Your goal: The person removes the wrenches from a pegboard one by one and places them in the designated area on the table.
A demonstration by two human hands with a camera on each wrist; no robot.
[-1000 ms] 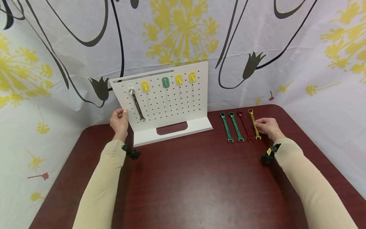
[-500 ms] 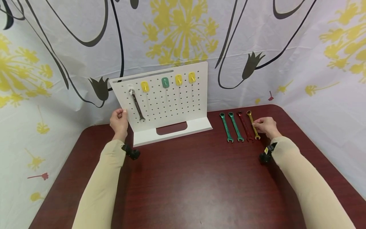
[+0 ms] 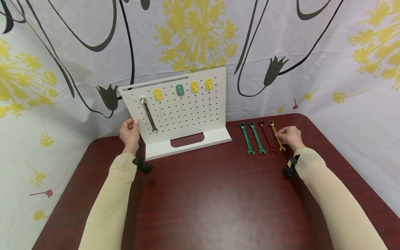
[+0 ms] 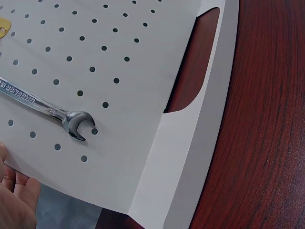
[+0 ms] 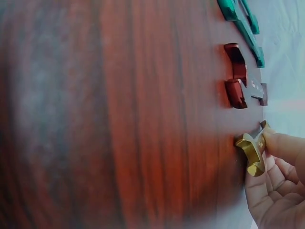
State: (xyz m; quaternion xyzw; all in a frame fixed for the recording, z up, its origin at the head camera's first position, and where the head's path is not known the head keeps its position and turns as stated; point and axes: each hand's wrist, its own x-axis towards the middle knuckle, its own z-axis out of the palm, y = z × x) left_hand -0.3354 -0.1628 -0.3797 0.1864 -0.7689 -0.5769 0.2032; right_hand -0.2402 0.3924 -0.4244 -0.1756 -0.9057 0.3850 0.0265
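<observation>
My left hand (image 3: 129, 133) grips the left edge of a white pegboard (image 3: 187, 114), thumb on its front face. A silver combination wrench (image 3: 149, 116) hangs by its ring end from the leftmost hook; its open end (image 4: 78, 125) shows in the left wrist view. At the right, my right hand (image 3: 290, 136) pinches a gold combination wrench (image 3: 272, 125) between thumb and fingers. In the right wrist view the gold wrench's open end (image 5: 251, 155) points at the camera, close over the tabletop. Beside it lie a red wrench (image 3: 266, 137) and two green wrenches (image 3: 247, 139).
Yellow hooks (image 3: 157, 94) and a green hook (image 3: 180, 90) line the pegboard's upper part. The board stands on a white base (image 3: 215, 137) with a cutout, near the back edge of the dark red table (image 3: 206, 194). A printed fabric (image 3: 200, 41) hangs behind and at the sides.
My right hand has shifted slightly left with the gold wrench, whose ring end is now nearer the red wrench. The left hand stays on the pegboard's edge.
</observation>
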